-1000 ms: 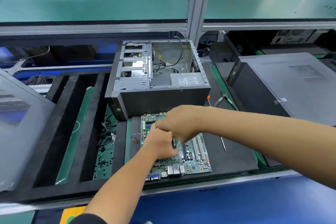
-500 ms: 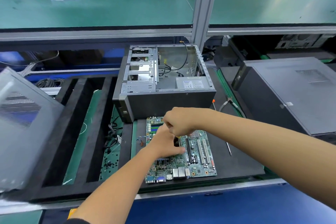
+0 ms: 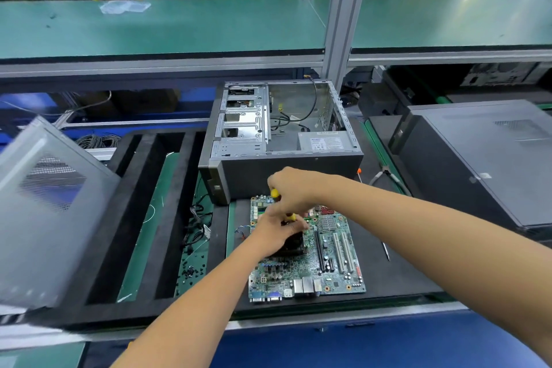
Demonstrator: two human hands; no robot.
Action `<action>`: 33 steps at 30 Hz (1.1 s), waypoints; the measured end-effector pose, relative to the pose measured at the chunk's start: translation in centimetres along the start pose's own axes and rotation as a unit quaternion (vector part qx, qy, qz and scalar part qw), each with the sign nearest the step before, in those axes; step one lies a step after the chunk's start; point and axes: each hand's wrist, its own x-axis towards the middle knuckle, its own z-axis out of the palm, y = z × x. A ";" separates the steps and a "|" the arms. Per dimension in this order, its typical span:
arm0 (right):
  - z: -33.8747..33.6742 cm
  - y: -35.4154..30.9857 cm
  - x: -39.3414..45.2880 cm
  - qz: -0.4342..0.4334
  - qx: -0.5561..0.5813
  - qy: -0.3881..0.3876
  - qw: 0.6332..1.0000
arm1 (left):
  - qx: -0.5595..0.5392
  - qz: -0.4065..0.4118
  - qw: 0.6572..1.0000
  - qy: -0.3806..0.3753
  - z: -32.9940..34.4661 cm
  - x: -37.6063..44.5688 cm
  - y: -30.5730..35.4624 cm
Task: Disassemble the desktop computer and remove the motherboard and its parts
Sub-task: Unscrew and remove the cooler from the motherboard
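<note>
A green motherboard [image 3: 331, 263] lies flat on the black mat in front of the opened grey computer case [image 3: 280, 140]. My right hand [image 3: 294, 188] grips a screwdriver with a yellow and black handle [image 3: 274, 193], held upright over the board's upper left part. Just below it, my left hand [image 3: 276, 233] rests on the black cooler [image 3: 294, 245] in the board's middle, fingers curled around its top near the screwdriver shaft. The screwdriver tip is hidden behind my hands.
A black foam tray [image 3: 143, 218] with long slots holds loose cables and small screws [image 3: 191, 272] at left. A grey side panel [image 3: 44, 206] leans at far left. Another closed computer case [image 3: 484, 164] lies at right. Pliers [image 3: 385, 173] and a thin tool [image 3: 386, 250] rest beside the board.
My right hand has lifted a little, so the yellow screwdriver handle now shows between both hands. My left hand stays on the cooler. The camera view has shifted slightly.
</note>
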 end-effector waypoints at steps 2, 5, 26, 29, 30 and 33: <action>-0.1 0.3 0.3 -0.014 0.070 0.027 0.997 | -0.055 -0.005 0.997 0.058 -0.5 0.2 0.2; 0.7 0.9 1.3 -0.037 0.114 0.116 0.986 | -0.097 -0.020 0.985 0.141 -2.2 0.1 0.1; 12.3 1.4 6.1 0.011 -0.061 0.136 0.989 | -0.130 -0.018 0.985 0.113 -8.5 -4.4 -3.1; 12.5 1.6 6.4 0.014 -0.065 0.141 0.988 | -0.083 -0.028 0.990 0.110 -8.6 -4.8 -3.3; 12.5 1.7 6.4 0.013 -0.064 0.142 0.988 | -0.063 -0.033 0.992 0.102 -8.5 -4.8 -3.4; 12.6 1.9 6.4 0.012 -0.066 0.146 0.987 | -0.038 -0.039 0.996 0.070 -8.1 -4.4 -3.3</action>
